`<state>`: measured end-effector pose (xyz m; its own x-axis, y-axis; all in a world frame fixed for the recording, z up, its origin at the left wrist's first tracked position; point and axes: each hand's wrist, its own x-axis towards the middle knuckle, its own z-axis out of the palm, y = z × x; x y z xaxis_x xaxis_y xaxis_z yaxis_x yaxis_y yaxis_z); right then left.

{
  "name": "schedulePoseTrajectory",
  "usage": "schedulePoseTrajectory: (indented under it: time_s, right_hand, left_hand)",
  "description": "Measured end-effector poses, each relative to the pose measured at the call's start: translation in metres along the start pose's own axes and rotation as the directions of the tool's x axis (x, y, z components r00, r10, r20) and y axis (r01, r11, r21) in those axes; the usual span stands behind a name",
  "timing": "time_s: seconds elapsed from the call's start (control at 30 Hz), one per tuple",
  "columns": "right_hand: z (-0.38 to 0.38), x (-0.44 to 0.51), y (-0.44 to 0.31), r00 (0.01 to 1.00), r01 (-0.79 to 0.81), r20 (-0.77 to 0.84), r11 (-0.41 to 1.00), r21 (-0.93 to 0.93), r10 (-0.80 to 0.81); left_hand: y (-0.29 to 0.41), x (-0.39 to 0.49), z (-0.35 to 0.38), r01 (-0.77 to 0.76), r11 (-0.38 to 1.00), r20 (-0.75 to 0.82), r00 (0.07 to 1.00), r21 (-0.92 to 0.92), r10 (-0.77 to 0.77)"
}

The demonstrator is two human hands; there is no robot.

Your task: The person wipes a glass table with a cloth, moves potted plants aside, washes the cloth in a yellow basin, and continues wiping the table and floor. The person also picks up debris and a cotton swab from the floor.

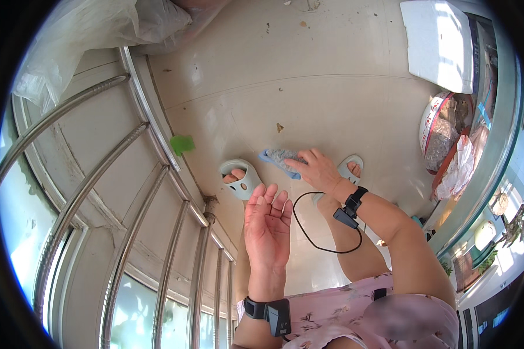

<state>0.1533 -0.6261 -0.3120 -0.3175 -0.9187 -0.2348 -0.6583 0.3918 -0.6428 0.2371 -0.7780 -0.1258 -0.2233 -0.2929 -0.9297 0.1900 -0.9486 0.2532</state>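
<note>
My right hand grips a grey fluffy cloth with a blue edge, held above the tiled floor between my feet. Palm up and fingers slightly curled, my left hand holds nothing and is near the metal railing. Each wrist wears a black strap with a small dark device, and a black cable loops below the right hand. Light-coloured clogs are on both feet, the left clog just beyond my left fingertips and the right clog beside my right hand.
Steel railing bars run along the left. A green piece is beside the railing's base. Plastic bags lie at upper left. At right are a white foam box, a patterned basin holding bags, and a glass edge. Debris dots the floor.
</note>
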Motion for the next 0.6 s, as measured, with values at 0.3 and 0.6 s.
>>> schedulePoseTrajectory:
  time_s: [0.3,0.6]
  right_hand:
    - [0.036,0.121,0.064,0.985,0.153,-0.031,0.946,-0.287,-0.169]
    - [-0.066,0.216,0.034,0.939,-0.054,-0.343,0.972,-0.228,-0.029]
  left_hand:
    - [-0.035,0.004,-0.045,0.131,0.99,-0.112,0.986,0.047,-0.125]
    - [-0.006,-0.002,-0.025,0.219,0.972,-0.047,0.974,-0.079,-0.223]
